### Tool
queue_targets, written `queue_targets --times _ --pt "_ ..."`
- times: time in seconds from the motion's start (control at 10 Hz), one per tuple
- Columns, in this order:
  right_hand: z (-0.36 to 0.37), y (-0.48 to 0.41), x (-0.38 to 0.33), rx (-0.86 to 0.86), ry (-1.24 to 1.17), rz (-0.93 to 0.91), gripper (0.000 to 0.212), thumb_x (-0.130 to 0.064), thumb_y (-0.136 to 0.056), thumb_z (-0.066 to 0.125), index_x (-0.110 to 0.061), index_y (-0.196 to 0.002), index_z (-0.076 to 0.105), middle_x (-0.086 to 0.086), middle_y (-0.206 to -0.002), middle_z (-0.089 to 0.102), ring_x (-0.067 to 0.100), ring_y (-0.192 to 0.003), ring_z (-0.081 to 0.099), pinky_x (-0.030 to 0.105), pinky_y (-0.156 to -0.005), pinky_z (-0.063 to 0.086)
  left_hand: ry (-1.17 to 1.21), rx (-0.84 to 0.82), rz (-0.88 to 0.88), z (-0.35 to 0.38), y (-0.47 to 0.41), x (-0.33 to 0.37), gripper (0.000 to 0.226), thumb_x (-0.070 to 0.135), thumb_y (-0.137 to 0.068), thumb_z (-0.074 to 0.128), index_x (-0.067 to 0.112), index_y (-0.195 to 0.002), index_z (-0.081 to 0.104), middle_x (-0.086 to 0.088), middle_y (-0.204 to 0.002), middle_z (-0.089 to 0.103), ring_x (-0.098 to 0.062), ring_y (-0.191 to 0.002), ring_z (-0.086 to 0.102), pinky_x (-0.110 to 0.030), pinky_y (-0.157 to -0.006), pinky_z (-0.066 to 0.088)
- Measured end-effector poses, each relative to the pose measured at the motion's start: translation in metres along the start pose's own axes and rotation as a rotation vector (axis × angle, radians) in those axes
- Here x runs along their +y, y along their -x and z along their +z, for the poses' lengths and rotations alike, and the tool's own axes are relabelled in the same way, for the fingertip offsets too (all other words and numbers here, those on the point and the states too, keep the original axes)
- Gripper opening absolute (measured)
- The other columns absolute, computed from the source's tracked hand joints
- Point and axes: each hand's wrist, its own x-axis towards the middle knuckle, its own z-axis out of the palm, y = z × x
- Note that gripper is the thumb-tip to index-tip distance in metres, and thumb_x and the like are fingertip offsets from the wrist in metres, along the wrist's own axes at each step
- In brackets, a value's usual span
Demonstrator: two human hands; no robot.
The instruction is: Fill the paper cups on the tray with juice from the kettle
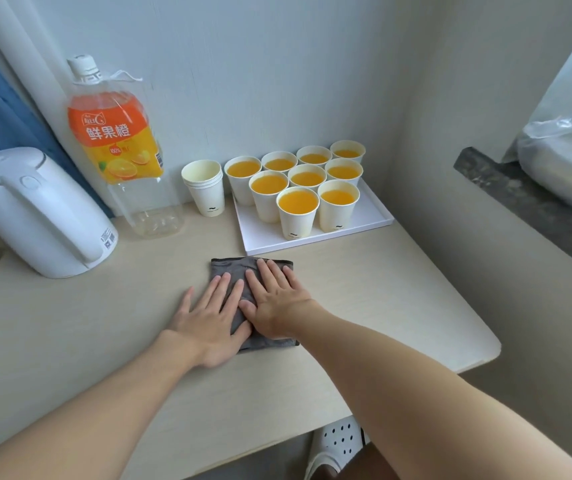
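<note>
Pressing both hands spread flat on cloth [230, 269]: left hand [212, 320], right hand [277, 303]; kettle [35, 209] stands well left, nearer left hand; cups [297, 206] on tray [260, 235] beyond already hold juice.

My table [69, 323] is pale wood-look laminate, matt and smooth; the cloth [232, 271] under my palms is grey, soft and slightly nappy; paper cups [296, 216] matt white; kettle [38, 216] smooth satin plastic; juice bottle [128, 168] clear glossy plastic; tray [374, 216] matt white.
</note>
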Motion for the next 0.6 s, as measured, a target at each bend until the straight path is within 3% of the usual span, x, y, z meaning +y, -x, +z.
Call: queue_targets --times 0.3,0.4,0.5,0.6 --pt "-0.004 -0.025 -0.013 -0.030 0.020 -0.041 0.067 -0.055 -0.100 0.010 -0.022 -0.156 -0.006 0.004 -0.163 -0.015 0.018 -0.149 -0.017 0.042 -0.120 -0.008 0.076 -0.004 -0.036 0.000 -0.011 -0.022 0.078 0.063 -0.103 0.020 0.030 -0.163 -0.017 0.001 -0.171 -0.024 -0.014 -0.157 -0.021 -0.053 -0.127 -0.006" --pt "-0.007 -0.025 -0.007 -0.014 0.049 -0.043 0.070 -0.056 -0.097 0.006 -0.020 -0.156 -0.003 0.006 -0.163 -0.009 0.021 -0.150 -0.010 0.043 -0.120 -0.005 0.078 0.115 0.004 -0.012 -0.018 -0.024 0.083 0.069 -0.090 0.022 0.031 -0.163 0.014 -0.003 -0.170 0.013 -0.022 -0.156 0.012 -0.053 -0.120 0.017" --pt "-0.023 -0.020 -0.012 0.004 0.090 -0.079 0.087 -0.059 -0.082 -0.007 -0.016 -0.153 0.015 0.012 -0.160 0.013 0.028 -0.146 0.010 0.045 -0.117 0.011 0.173 0.232 0.055 -0.029 -0.022 -0.039 0.083 0.062 -0.068 0.015 0.031 -0.133 0.055 0.005 -0.131 0.052 -0.020 -0.128 0.047 -0.042 -0.102 0.033" --pt "-0.055 -0.022 -0.019 0.037 -0.021 -0.019 0.056 -0.052 -0.095 0.021 -0.017 -0.126 0.052 0.007 -0.137 0.042 0.027 -0.127 0.035 0.043 -0.105 0.028 0.474 0.216 -0.016 -0.056 -0.020 -0.058 0.047 0.047 -0.083 0.040 0.024 -0.115 0.065 0.004 -0.113 0.059 -0.024 -0.114 0.056 -0.039 -0.097 0.040"
